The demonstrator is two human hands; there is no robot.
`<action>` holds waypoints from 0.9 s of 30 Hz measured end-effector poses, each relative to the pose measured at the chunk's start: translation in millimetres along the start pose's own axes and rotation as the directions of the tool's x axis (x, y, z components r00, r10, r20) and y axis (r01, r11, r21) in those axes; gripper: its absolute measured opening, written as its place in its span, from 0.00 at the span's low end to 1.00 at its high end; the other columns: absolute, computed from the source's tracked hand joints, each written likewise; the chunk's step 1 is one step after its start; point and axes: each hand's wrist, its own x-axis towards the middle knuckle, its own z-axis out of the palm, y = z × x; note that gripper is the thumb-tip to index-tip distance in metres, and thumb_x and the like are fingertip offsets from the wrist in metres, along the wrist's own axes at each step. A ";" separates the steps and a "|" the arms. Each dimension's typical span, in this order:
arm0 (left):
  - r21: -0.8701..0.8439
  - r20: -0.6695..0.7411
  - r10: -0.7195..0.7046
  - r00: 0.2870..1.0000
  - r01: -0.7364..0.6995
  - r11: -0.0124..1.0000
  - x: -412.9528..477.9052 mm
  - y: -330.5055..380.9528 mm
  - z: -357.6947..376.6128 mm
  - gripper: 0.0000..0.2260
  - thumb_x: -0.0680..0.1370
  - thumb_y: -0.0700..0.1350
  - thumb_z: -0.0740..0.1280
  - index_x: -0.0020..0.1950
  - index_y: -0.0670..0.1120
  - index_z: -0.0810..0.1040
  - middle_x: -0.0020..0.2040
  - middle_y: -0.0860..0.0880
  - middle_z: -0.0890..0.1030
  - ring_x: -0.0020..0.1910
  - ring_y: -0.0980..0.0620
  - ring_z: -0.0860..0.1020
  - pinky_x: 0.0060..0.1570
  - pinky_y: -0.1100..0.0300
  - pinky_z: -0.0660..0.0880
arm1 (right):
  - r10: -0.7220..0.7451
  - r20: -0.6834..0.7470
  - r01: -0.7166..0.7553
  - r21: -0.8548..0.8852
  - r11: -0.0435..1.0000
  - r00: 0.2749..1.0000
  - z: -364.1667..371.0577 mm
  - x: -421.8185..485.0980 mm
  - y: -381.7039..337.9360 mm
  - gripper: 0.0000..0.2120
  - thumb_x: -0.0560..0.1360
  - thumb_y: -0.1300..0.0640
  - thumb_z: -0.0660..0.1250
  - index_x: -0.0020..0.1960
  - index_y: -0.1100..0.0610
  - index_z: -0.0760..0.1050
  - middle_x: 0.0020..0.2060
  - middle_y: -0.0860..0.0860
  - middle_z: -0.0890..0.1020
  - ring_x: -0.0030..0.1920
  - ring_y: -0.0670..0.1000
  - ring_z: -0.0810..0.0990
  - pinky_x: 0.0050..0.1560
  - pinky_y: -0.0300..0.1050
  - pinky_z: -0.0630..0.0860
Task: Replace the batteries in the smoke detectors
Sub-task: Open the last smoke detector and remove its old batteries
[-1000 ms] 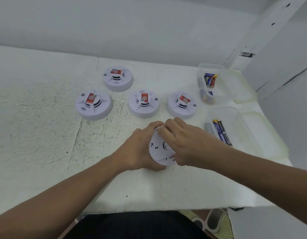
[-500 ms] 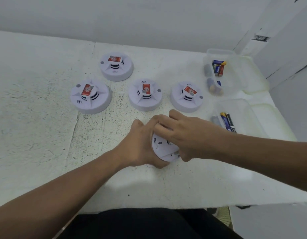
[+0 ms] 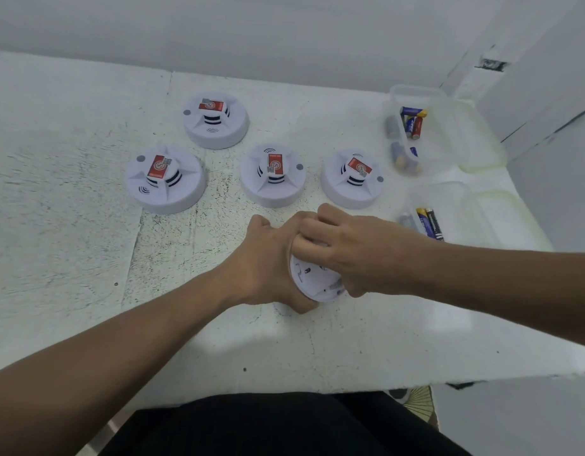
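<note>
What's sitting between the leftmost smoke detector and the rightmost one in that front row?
In the head view, one more smoke detector stands between the leftmost detector and the rightmost detector, apart from both, its red-labelled top facing up.

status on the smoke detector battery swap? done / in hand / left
Done: nothing provable; the four detectors sitting on the table are closed, face up, so swapped or not can't be told. In hand: a fifth detector, underside toward the camera, gripped by left hand and right hand. Left: batteries lie in the near tub and the far tub; which is new is unclear.
</note>
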 end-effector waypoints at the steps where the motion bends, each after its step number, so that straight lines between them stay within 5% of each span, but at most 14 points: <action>1: 0.011 0.009 0.000 1.000 0.000 1.000 0.7 -0.1 -0.4 0.35 0.55 0.63 0.72 0.57 0.57 0.63 0.52 0.63 0.68 0.40 0.58 0.72 0.51 0.55 0.61 | -0.007 -0.008 0.007 -0.012 1.000 1.000 -0.4 -0.1 0.4 0.48 0.41 0.55 0.82 0.57 0.56 0.65 0.52 0.53 0.73 0.48 0.52 0.65 0.27 0.41 0.72; 5: -0.025 0.052 -0.025 0.998 0.026 0.999 1.6 -1.2 -0.9 0.33 0.54 0.63 0.71 0.55 0.60 0.62 0.51 0.66 0.67 0.43 0.63 0.71 0.51 0.57 0.61 | 0.003 0.013 -0.003 -0.016 1.000 1.000 -1.8 -0.4 1.2 0.48 0.41 0.57 0.82 0.57 0.57 0.64 0.51 0.54 0.75 0.48 0.53 0.66 0.27 0.42 0.73; 8: -0.074 0.047 -0.021 0.999 0.025 0.997 0.4 -1.5 -0.7 0.30 0.53 0.66 0.68 0.50 0.66 0.59 0.49 0.70 0.65 0.44 0.67 0.69 0.49 0.58 0.62 | 0.051 0.001 -0.051 -0.027 0.998 0.999 -5.0 -3.5 3.3 0.44 0.43 0.58 0.81 0.56 0.57 0.65 0.50 0.55 0.76 0.45 0.54 0.73 0.28 0.38 0.65; 11: -0.118 0.040 -0.042 0.998 0.046 0.992 -0.7 -0.8 -1.5 0.34 0.53 0.65 0.68 0.55 0.65 0.57 0.50 0.72 0.65 0.48 0.72 0.67 0.49 0.59 0.60 | 0.100 -0.010 -0.097 0.177 0.979 0.995 -11.8 -10.8 9.6 0.33 0.62 0.57 0.77 0.64 0.55 0.68 0.55 0.52 0.73 0.53 0.52 0.71 0.45 0.41 0.72; 13: -0.114 0.048 -0.048 0.998 0.054 0.992 -0.2 -0.3 -1.1 0.37 0.53 0.65 0.67 0.59 0.62 0.59 0.52 0.71 0.65 0.50 0.74 0.66 0.52 0.59 0.59 | 0.163 0.052 -0.171 0.329 0.929 0.985 -13.4 -16.2 13.0 0.30 0.69 0.51 0.74 0.66 0.52 0.66 0.56 0.47 0.69 0.57 0.48 0.66 0.55 0.39 0.66; 22: -0.046 -0.038 -0.017 0.999 0.015 0.999 0.5 -1.3 7.2 0.33 0.54 0.66 0.69 0.53 0.58 0.59 0.46 0.72 0.63 0.41 0.68 0.66 0.46 0.58 0.58 | 0.266 0.028 -0.252 0.429 0.868 0.964 -4.6 -10.8 9.5 0.24 0.67 0.53 0.75 0.59 0.52 0.68 0.51 0.44 0.65 0.52 0.45 0.62 0.48 0.28 0.62; 27: -0.003 -0.063 -0.009 0.998 0.009 1.000 0.8 -2.9 9.7 0.34 0.54 0.68 0.68 0.54 0.56 0.64 0.44 0.67 0.66 0.38 0.62 0.65 0.45 0.54 0.60 | 0.242 0.017 -0.231 0.364 0.902 0.970 -5.8 -7.9 6.9 0.24 0.66 0.54 0.76 0.51 0.51 0.62 0.48 0.45 0.63 0.47 0.46 0.60 0.43 0.37 0.58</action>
